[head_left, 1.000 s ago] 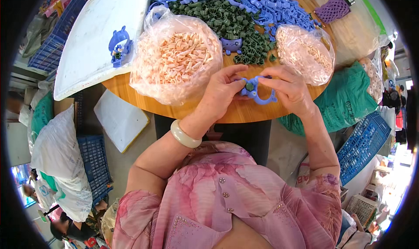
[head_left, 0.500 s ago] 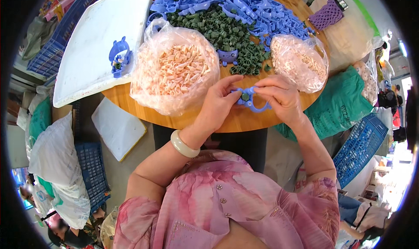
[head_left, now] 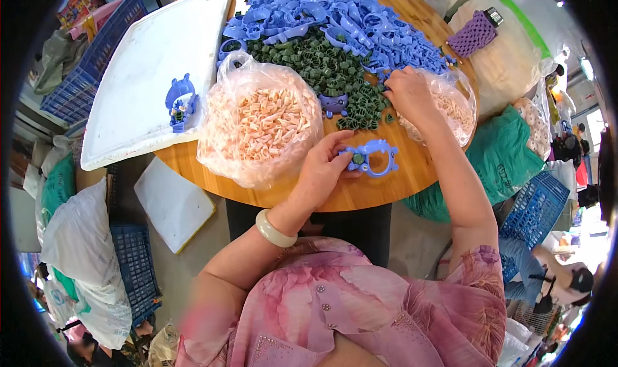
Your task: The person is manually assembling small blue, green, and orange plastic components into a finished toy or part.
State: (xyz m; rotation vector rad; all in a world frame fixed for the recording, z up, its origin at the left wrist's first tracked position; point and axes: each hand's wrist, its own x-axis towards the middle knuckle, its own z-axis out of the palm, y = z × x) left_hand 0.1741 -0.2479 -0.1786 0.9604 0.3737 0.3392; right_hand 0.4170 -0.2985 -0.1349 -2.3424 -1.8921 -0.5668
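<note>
My left hand point(head_left: 325, 166) pinches a blue plastic frame point(head_left: 386, 159) by one end, above the table's near edge. The frame has a large round opening, small rounded bumps and a dark green piece set in it. My right hand point(head_left: 412, 96) reaches over the near side of the small blue parts point(head_left: 412, 55), beside the right-hand bag of pale pieces point(head_left: 454, 106). Its fingers are bent together, and what they grip, if anything, is hidden. Dark green small parts point(head_left: 360, 100) lie heaped between the hands and the larger blue mouldings point(head_left: 322, 9). A blue cat-faced piece point(head_left: 333, 105) rests against the green heap.
A big clear bag of pale peach pieces point(head_left: 264, 119) stands on the round wooden table point(head_left: 251, 190). Left of it, a white foam board point(head_left: 138, 77) carries a blue figure piece point(head_left: 180, 103). A green sack point(head_left: 505, 161) and blue crates point(head_left: 537, 206) are at the right.
My right hand has let go of the blue frame and moved away to the parts at the far right. My left hand keeps hold of the frame, now with its round opening in full view.
</note>
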